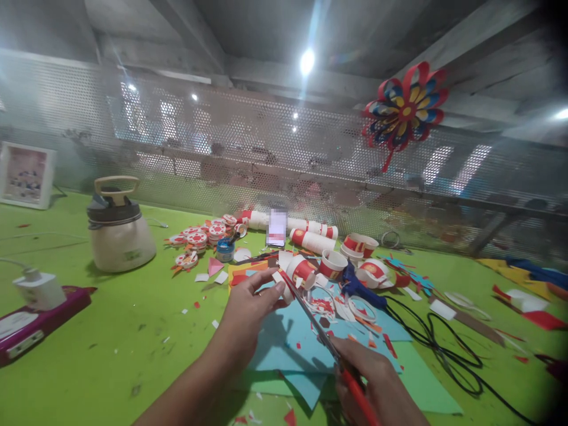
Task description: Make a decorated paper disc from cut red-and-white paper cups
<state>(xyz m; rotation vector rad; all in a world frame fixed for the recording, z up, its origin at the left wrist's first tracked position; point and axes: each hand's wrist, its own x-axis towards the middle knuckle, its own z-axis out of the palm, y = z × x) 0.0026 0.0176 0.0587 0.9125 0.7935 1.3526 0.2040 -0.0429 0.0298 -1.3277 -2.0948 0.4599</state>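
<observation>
green table (110,331) (perforated metal wall behind): left hand (248,310) fingers pinch a paper piece (284,290), right hand (368,378) grips scissors (319,331).

A green tabletop (89,331) runs to a perforated metal screen (222,148). Grey ceiling beams (199,29) carry a bright lamp (307,61). A framed picture (25,176) leans at the far left.

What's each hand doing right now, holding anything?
Left hand: closed, pinching a small white paper piece at the scissor tips.
Right hand: closed on the red-handled scissors, blades pointing up at the paper piece.
</observation>
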